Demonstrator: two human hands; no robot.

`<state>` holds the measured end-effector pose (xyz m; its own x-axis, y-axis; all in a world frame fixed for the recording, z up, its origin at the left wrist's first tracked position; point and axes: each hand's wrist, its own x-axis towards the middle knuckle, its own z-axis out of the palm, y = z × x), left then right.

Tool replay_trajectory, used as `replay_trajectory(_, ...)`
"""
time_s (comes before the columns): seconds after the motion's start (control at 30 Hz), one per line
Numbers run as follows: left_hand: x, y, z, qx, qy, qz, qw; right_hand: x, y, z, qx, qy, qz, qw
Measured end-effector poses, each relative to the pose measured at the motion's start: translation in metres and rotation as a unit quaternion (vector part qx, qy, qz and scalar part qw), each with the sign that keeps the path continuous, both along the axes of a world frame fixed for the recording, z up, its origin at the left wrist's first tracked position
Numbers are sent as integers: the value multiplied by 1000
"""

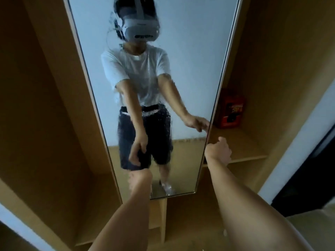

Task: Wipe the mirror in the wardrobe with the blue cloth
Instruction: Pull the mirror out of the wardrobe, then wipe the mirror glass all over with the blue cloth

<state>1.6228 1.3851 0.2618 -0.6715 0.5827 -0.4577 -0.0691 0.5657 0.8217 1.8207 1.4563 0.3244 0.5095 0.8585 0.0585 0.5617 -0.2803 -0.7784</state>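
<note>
**Two hands at the mirror, no cloth seen**

Two tall wooden compartments make up the wardrobe (45, 105) that fills our view, one on either side of the central panel. Between them stands the mirror (190, 60), a long framed pane that narrows toward its lower edge in this wide-angle view. Streaks and droplets cover the left and central parts of the glass. The glass reflects us standing before it in a white shirt, dark shorts and a head-mounted device.

To the right of the mirror we see a wooden shelf (241, 147), and a red box (230, 109) stands at its back, close to the mirror frame.

Our right hand (219, 150) is at the right edge of the mirror, just above the front of the shelf. Its fingers are curled into a fist against the frame; we cannot tell whether they grip the frame or only rest against it.

Our left hand (140, 180) is at the lower part of the glass, near the left frame. The hand is blurred. In the reflection its fingers hang loose and slightly spread, holding nothing that we can make out.

The blue cloth does not show in either hand or elsewhere in this view, so we cannot state its position.
</note>
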Motion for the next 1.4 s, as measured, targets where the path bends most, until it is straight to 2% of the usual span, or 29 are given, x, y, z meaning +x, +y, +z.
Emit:
replay_trajectory(0.1,34,15,3,-13,89,-137,987,26,4,-12,-55,-22,10,998)
replay_trajectory(0.2,79,31,11,-5,177,-269,947,48,16,-21,-116,-28,33,992)
replay_trajectory(0.27,110,41,10,-3,218,-346,913,61,26,-26,-152,-44,60,986)
replay_trajectory(0.37,155,59,7,9,300,-460,835,76,46,-34,-200,-63,96,973)
replay_trajectory(0.47,191,83,4,24,287,-507,812,88,69,-41,-223,-59,118,966)
replay_trajectory(0.57,207,103,-6,-4,262,-517,815,94,90,-51,-229,-26,130,964)
replay_trajectory(0.77,224,121,-18,-22,252,-442,860,94,123,-70,-243,17,142,959)
replay_trajectory(0.9,228,133,-30,-22,269,-412,870,92,134,-81,-237,59,92,965)
replay_trajectory(0.97,231,137,-33,-24,280,-403,871,92,138,-83,-241,100,75,962)
replay_trajectory(1.07,235,139,-33,-44,277,-376,883,93,142,-81,-233,241,88,938)
replay_trajectory(1.13,236,138,-33,-51,272,-358,892,95,137,-78,-220,239,93,941)
replay_trajectory(1.2,236,136,-32,-43,277,-349,894,95,131,-78,-188,248,77,947)
replay_trajectory(1.3,241,130,-28,-20,277,-379,883,100,115,-71,-127,310,41,941)
replay_trajectory(1.4,247,126,-20,-14,282,-396,874,112,102,-60,-101,290,23,951)
